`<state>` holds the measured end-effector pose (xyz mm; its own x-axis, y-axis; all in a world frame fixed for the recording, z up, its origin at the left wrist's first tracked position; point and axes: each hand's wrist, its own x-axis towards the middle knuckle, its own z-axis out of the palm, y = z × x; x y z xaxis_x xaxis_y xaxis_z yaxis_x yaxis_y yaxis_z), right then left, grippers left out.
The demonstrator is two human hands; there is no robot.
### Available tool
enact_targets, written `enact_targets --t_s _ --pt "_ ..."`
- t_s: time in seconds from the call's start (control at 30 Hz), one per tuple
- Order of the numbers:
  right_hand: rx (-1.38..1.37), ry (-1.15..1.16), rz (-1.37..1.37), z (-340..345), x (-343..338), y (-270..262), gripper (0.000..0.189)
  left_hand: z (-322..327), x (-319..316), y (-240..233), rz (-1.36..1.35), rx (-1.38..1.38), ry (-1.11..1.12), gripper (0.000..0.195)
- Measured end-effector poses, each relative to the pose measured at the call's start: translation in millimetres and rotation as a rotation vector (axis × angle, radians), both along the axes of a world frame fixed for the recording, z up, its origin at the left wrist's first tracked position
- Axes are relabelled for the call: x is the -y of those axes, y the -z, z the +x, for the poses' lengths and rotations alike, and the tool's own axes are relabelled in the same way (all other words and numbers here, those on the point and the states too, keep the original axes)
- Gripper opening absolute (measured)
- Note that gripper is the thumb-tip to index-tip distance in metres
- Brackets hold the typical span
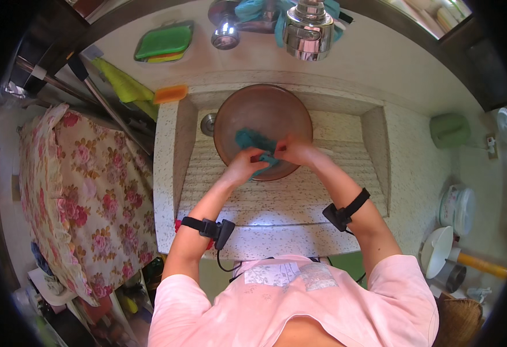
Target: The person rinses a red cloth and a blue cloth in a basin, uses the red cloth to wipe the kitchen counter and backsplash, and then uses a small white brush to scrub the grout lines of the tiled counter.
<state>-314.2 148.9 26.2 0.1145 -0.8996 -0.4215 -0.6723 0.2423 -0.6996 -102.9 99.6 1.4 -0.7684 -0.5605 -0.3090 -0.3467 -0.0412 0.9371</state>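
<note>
A round brown basin (pixel 264 104) sits in the speckled stone sink, over its ribbed washboard floor (pixel 340 173). In the basin lies a wet-looking teal cloth (pixel 253 138), bunched up, its near end raised toward the rim. My left hand (pixel 247 165) pinches that near end between thumb and fingers, at the basin's front edge. Just to the right, my right hand (pixel 294 151) has its fingertips drawn together on the cloth's edge, close to the left fingertips. Part of the cloth is hidden behind the fingers.
A chrome faucet head (pixel 309 32) hangs beyond the basin. An orange sponge (pixel 171 93) rests on the sink's back left corner, near a metal drain (pixel 208 124). A soap dish with a green item (pixel 164 41) is on the back wall. Flowered fabric (pixel 106 195) covers something left.
</note>
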Motion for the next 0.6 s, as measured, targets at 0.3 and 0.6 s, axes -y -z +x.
enact_targets --t_s 0.3,0.6 --pt "1.331 0.686 0.091 -12 -12 27 0.015 8 9 18 0.302 -0.078 -0.31 0.016" --pt "0.041 -0.04 -0.252 14 -1 13 0.016 8 12 19 0.266 -0.128 -0.308 0.021"
